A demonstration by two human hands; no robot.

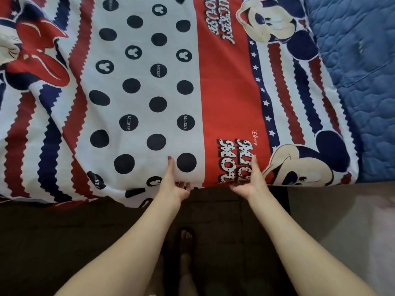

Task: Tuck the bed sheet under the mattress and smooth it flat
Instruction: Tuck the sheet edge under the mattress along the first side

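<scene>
Head view: bed sheet [149, 92] lies printed-side up over the mattress, its near hem at the bed's front edge, with blue quilted padding [359, 71] bare at right and creases at far left. Left hand [174, 184] and right hand [249, 182] each pinch the hem, thumb on top and fingers curled beneath, close together near the middle. Judgement: keep both grips taut and level, push the hem under evenly, then work outward toward the corners.
</scene>
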